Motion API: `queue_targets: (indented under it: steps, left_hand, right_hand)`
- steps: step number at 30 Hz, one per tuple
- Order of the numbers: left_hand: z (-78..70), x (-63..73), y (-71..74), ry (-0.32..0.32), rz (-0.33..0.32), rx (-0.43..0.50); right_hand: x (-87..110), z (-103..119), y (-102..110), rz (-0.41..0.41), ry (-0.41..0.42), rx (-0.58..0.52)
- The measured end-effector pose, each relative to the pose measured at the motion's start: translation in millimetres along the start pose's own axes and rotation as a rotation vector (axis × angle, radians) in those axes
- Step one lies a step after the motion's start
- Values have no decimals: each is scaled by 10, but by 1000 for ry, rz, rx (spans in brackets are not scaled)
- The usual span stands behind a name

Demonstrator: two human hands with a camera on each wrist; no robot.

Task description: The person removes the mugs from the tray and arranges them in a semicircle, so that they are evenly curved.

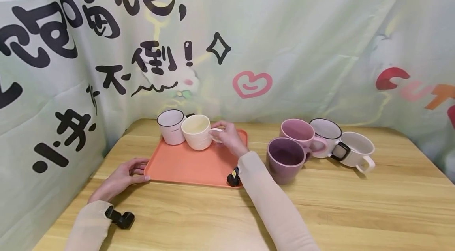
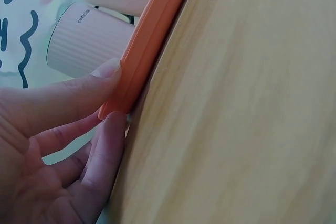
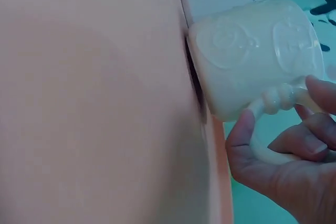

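A cream mug (image 1: 196,132) with raised relief patterns is upright at the back of the orange tray (image 1: 188,168). My right hand (image 1: 227,137) grips its handle, with fingers curled through the loop in the right wrist view. In that view, a dark gap shows under part of the mug's base. Touching or close beside it on the left is a white ribbed mug (image 1: 171,126) with a dark rim. My left hand (image 1: 122,178) pinches the tray's near left corner, the thumb on its rim (image 2: 123,69) and a fingertip against its underside.
Right of the tray, several mugs stand close together: a dark purple one (image 1: 285,162), a pink one (image 1: 296,128), a dark-rimmed white one (image 1: 325,134) and a plain white one (image 1: 355,146). A printed curtain (image 1: 302,38) hangs behind the wooden table (image 1: 355,207).
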State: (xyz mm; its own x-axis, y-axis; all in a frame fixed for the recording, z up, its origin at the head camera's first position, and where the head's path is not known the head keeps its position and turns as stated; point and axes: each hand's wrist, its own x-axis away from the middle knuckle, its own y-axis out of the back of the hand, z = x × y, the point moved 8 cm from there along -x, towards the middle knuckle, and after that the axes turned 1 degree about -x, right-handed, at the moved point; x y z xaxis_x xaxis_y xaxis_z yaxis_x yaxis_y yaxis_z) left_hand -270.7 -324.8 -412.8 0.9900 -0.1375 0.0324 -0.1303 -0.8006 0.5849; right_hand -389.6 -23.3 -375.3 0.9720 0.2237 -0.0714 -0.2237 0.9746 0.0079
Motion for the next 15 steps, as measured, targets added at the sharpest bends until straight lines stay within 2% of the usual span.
queue_targets:
  steps: [7, 15]
  left_hand:
    - [5, -7, 6, -22, 2, 5]
    - [12, -4, 8, -39, 2, 18]
  right_hand:
    - [60, 114, 42, -34, 2, -86]
    - [153, 289, 92, -66, 17, -98]
